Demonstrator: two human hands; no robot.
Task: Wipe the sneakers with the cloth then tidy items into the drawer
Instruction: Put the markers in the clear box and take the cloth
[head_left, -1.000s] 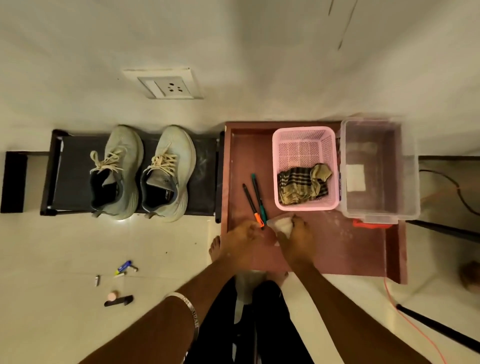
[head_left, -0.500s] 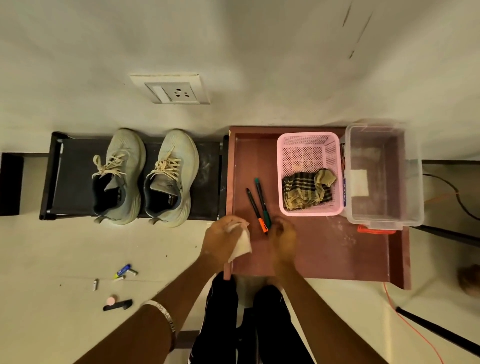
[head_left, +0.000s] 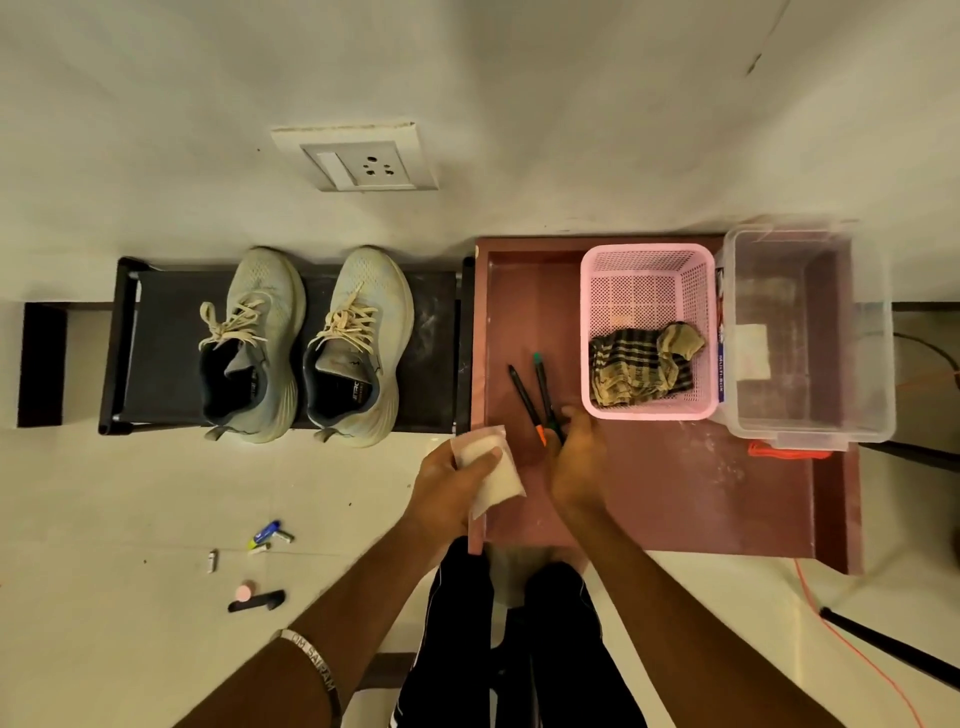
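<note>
The left hand (head_left: 447, 480) is gripping a soft white folded cloth (head_left: 488, 467), thumb curled over it. The right hand (head_left: 576, 457) is pinching two slim pens (head_left: 537, 392) at its fingertips, inside the smooth reddish drawer (head_left: 675, 493).

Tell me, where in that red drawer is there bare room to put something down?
The drawer floor is bare in front of the pink basket and clear box, out to the right wall, and behind the two pens. It is crowded at the front left, where both hands work.
</note>
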